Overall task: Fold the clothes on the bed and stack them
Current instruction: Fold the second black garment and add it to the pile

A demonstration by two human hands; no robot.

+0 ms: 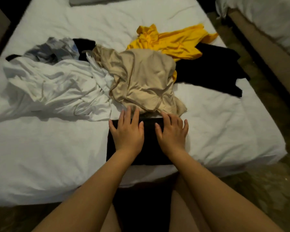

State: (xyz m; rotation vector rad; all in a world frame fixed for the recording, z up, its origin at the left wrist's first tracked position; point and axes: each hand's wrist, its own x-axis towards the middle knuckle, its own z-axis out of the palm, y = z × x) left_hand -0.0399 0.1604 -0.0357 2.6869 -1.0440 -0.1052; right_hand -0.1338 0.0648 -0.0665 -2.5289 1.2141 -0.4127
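1. Both hands lie flat with straight fingers, side by side but not touching. The left hand [126,131] and the right hand [172,133] press down on a folded black cloth [149,144]. They hold nothing.
2. This black cloth sits at the near edge of the bed [40,148], right in front of the person.
3. It looks like a neat flat block. Its long side seems to run left to right, along the bed's edge.
4. I think only this one piece is folded, so the job has just begun.
5. Still in a messy heap behind it: a white shirt [57,86], a tan top [144,77], a yellow top [174,41], a black top [213,64] and a grey cloth [52,49].
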